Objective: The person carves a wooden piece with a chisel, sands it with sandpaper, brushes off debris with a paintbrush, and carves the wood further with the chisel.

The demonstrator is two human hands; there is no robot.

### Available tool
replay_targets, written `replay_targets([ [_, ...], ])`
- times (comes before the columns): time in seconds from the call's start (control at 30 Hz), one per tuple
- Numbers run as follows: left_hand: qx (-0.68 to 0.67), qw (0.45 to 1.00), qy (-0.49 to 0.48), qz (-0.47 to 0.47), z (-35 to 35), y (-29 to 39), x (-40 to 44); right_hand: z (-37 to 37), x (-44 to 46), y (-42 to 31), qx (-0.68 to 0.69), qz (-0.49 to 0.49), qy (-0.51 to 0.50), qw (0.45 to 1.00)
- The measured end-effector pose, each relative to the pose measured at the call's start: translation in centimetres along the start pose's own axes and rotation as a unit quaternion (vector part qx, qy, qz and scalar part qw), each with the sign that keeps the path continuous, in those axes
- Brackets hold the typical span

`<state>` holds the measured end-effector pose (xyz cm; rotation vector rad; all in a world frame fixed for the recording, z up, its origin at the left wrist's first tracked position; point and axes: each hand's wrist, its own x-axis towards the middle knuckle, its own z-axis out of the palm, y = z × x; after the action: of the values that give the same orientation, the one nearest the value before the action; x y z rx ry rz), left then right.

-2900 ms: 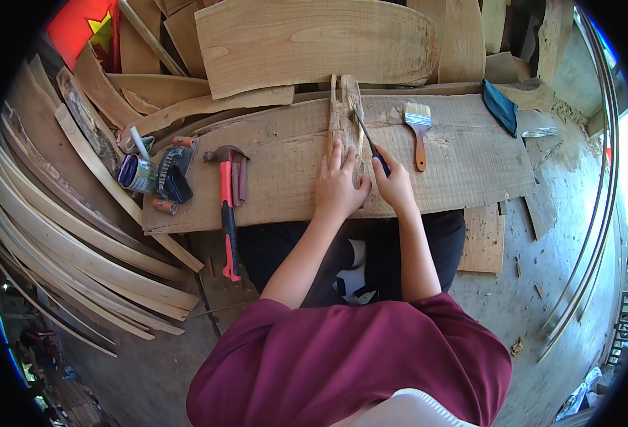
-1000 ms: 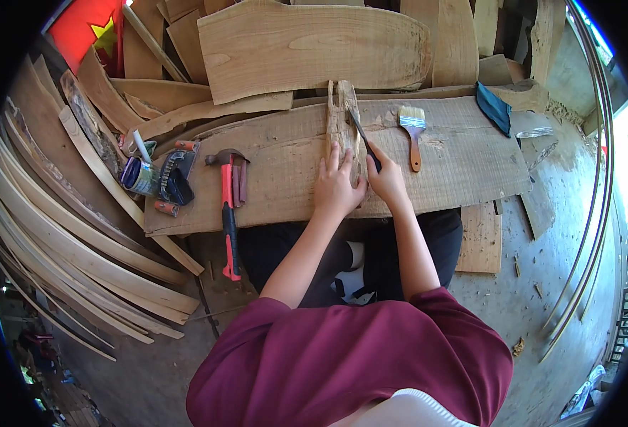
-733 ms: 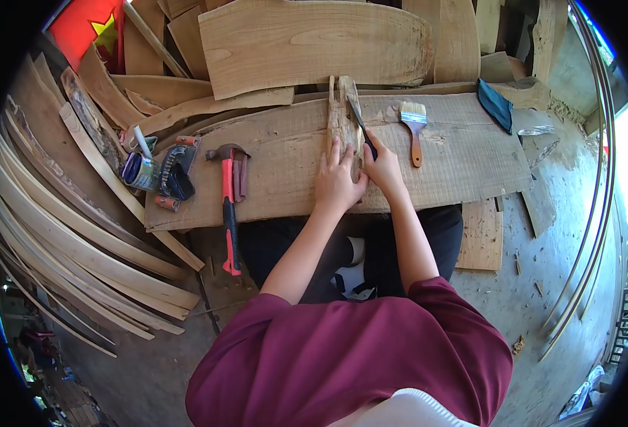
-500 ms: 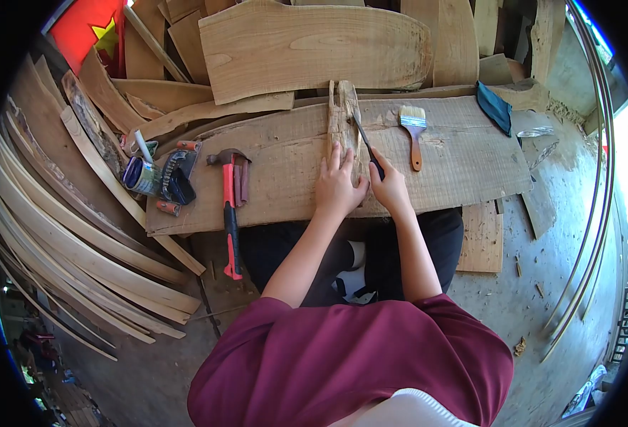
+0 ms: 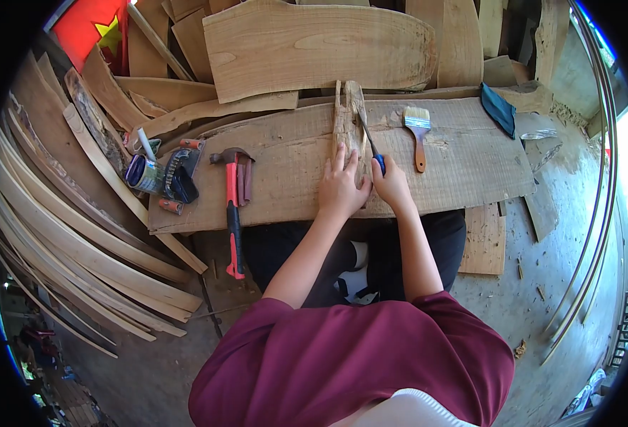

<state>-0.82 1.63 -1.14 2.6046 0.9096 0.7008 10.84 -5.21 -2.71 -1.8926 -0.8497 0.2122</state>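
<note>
My left hand (image 5: 341,186) lies with fingers stretched out on a rough, weathered piece of wood (image 5: 347,117), pressing on its near end. This piece has a split at its far end and rests on a wide plank (image 5: 285,171) across my lap. In my right hand (image 5: 393,186) is a slim hand tool with a long dark shaft and a blue handle (image 5: 378,162). Its shaft points away from me and lies along the right edge of the weathered wood. A flat paintbrush (image 5: 418,135) lies just right of the tool.
A hammer (image 5: 233,213), folded brown sandpaper-like strips (image 5: 245,179), a black-and-orange tool (image 5: 181,181) and an open can (image 5: 143,174) sit at left. A dark teal cloth (image 5: 498,112) lies at right. Curved wood strips (image 5: 93,263) and boards (image 5: 317,50) surround the plank.
The view has shifted slightly, moving the scene a little to the right. The tool has turned a little in my right hand, showing more of its blue handle. My left hand stays on the wood.
</note>
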Motion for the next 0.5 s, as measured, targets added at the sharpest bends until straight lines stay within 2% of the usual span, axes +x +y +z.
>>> replay_targets([
  [0.07,-0.008,1.000,0.001,0.002,0.1,0.1,-0.1,-0.1,-0.1,-0.3,-0.076,0.048,-0.044,0.995],
  [0.2,-0.008,1.000,0.003,-0.004,-0.1,0.3,0.0,1.1,1.4,-0.7,-0.082,0.031,-0.029,0.996],
  [0.5,0.009,1.000,0.022,0.003,-0.2,0.5,0.1,0.7,0.4,0.1,-0.079,0.056,-0.051,0.994],
])
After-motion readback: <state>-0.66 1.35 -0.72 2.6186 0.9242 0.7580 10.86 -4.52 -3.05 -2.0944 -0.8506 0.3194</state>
